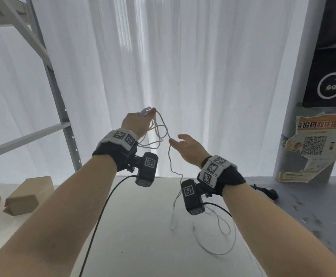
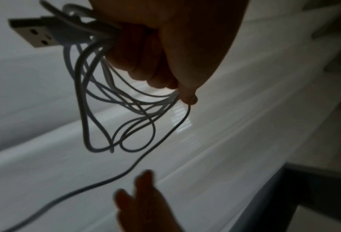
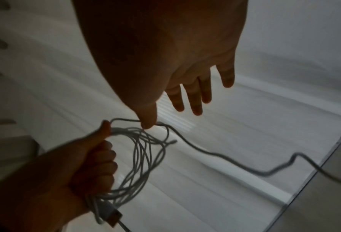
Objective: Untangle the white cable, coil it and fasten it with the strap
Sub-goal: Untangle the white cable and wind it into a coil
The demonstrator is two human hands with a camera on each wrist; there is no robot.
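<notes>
My left hand (image 1: 140, 121) is raised above the table and grips several loose loops of the white cable (image 1: 159, 134). In the left wrist view the fingers (image 2: 145, 66) curl round the bundle, and the cable's USB plug (image 2: 34, 33) sticks out beside them. One strand (image 1: 171, 162) drops from the loops to the white table (image 1: 139, 236), where its small connector end (image 1: 173, 222) and a slack loop (image 1: 213, 250) lie. My right hand (image 1: 184, 145) is open just right of that strand. Its fingers (image 3: 193, 100) are straight and spread, and the thumb tip (image 3: 148, 124) is at the strand.
Cardboard boxes (image 1: 29, 196) sit at the table's left edge under a grey metal rack (image 1: 63, 124). A white curtain hangs behind. A black strap-like item (image 1: 268, 192) lies on the grey surface at the right, near a pillar with a torn poster (image 1: 313, 146).
</notes>
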